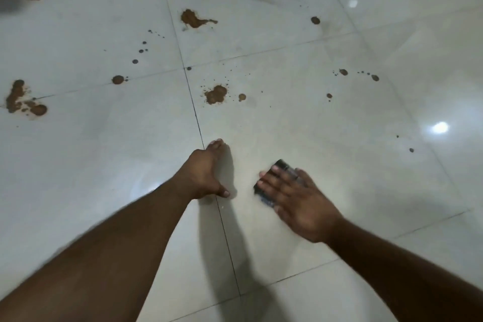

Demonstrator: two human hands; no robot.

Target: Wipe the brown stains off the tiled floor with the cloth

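1. Dark cloth [271, 180] is pressed flat on the tiled floor [326, 138] under the right hand [295, 198], fingers straight and spread.
2. Left hand [206, 172] is braced on the floor beside a grout line, fingers relaxed, nothing held.
3. Brown stains [216, 94] are scattered further ahead, apart from the cloth.
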